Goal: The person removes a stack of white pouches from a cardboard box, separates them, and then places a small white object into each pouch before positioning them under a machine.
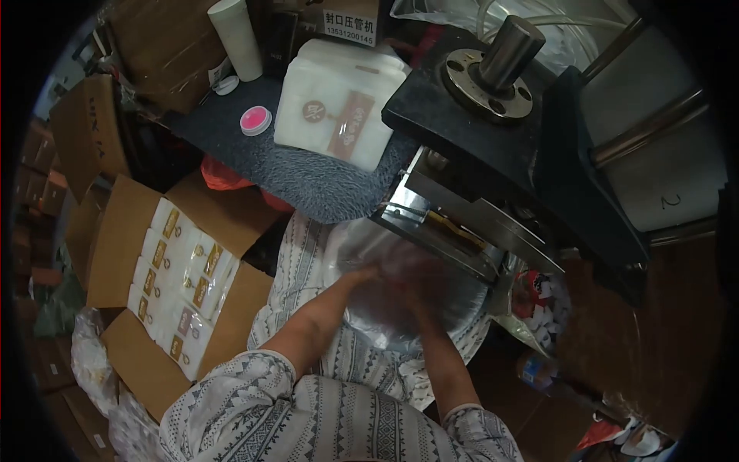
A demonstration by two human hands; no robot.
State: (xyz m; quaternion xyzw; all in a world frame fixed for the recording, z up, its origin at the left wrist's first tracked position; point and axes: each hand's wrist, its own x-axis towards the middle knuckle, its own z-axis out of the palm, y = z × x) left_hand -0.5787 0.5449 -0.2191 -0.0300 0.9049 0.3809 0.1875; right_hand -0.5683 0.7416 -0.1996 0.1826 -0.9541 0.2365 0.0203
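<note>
My left hand (368,275) and my right hand (412,292) meet on a clear plastic bag (400,323) in my lap, just under the jaw of a metal sealing machine (454,231). Both hands are blurred by motion. They press against the bag's shiny film, and the fingers look closed on it. What the bag holds is hidden by glare. My patterned sleeves (308,400) fill the bottom of the view.
A stack of white packaged tissues (339,104) lies on a dark cushion (300,173) ahead. An open cardboard box (131,254) at my left holds rows of the same packs. A pink lid (255,120) and a white tube (237,37) sit further back.
</note>
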